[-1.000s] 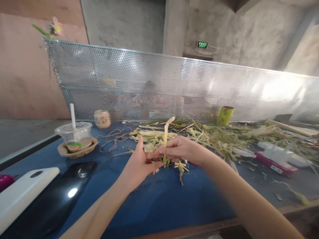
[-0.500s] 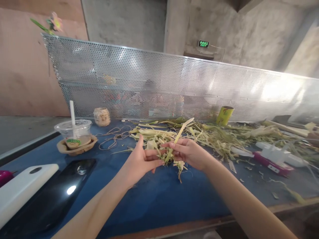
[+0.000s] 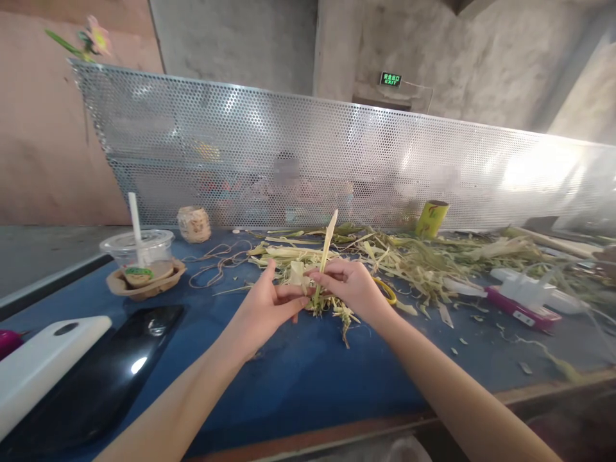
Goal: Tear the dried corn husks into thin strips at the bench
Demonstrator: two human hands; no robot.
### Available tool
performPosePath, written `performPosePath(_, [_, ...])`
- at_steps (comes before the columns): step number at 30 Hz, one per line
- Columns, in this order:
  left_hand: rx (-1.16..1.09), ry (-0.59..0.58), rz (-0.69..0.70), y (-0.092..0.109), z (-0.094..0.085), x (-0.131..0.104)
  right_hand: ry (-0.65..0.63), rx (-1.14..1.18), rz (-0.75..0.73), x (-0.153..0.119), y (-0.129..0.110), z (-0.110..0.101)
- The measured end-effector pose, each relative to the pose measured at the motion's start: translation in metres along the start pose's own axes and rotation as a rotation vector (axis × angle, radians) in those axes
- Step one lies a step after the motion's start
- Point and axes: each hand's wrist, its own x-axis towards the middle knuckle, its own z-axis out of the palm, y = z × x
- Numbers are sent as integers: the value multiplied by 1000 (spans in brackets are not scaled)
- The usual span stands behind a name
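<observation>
My left hand (image 3: pixel 264 308) is closed on a small bundle of corn husk (image 3: pixel 321 303), thumb and fingers pinching its left side. Frayed ends of the bundle hang over the blue table (image 3: pixel 308 385). With thumb and fingertips my right hand (image 3: pixel 355 285) pinches a pale husk strip (image 3: pixel 328 239), which stands almost upright out of the bundle. A folded pale piece of husk (image 3: pixel 297 273) shows just above the left fingers. Part of a yellow loop (image 3: pixel 389 292) peeks out behind my right hand; the rest of it is hidden.
Loose husks (image 3: pixel 409 260) lie heaped behind and to the right. At left are a lidded cup (image 3: pixel 139 253), a black phone (image 3: pixel 96 372), a white device (image 3: pixel 52 359) and twine (image 3: pixel 219 263). A power strip (image 3: pixel 522 308) sits at right. A perforated metal screen (image 3: pixel 308 154) stands behind.
The pale strip has swung from leaning right to nearly upright, and my right hand has shifted slightly left with it. The yellow loop has come into view. My left hand keeps its grip.
</observation>
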Motion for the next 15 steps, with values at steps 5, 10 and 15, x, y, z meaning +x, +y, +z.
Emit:
performPosePath(5, [-139, 34, -16, -4, -1, 4, 49, 24, 100, -2, -1, 1])
performPosePath(10, [-177, 15, -34, -3, -2, 5, 79, -153, 134, -2, -2, 3])
performPosePath(15, [-225, 59, -56, -1, 1, 4, 183, -420, -39, -2, 0, 8])
